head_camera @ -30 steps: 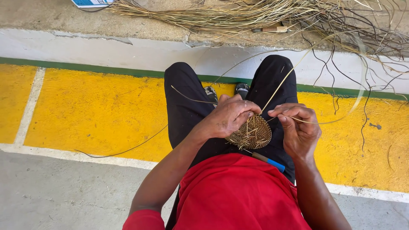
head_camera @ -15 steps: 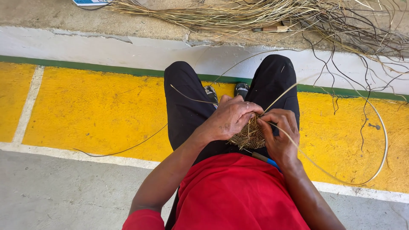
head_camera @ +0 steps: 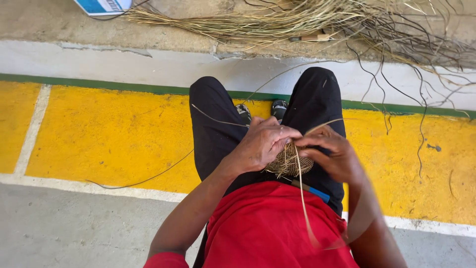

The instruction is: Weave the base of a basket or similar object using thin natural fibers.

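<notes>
Item: small woven disc (head_camera: pixel 289 163) on your lap | left hand (head_camera: pixel 262 144) fingers clamp its edge | right hand (head_camera: pixel 331 155) fingers pinch a straw strand (head_camera: pixel 302 198) | step: likely mid-stitch; next calls for steady tension.

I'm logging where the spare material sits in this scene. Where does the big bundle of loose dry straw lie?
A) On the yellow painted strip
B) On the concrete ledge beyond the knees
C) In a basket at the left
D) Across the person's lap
B: the bundle of dry straw lies along the concrete ledge at the top of the view, beyond the knees and the yellow strip.
</notes>
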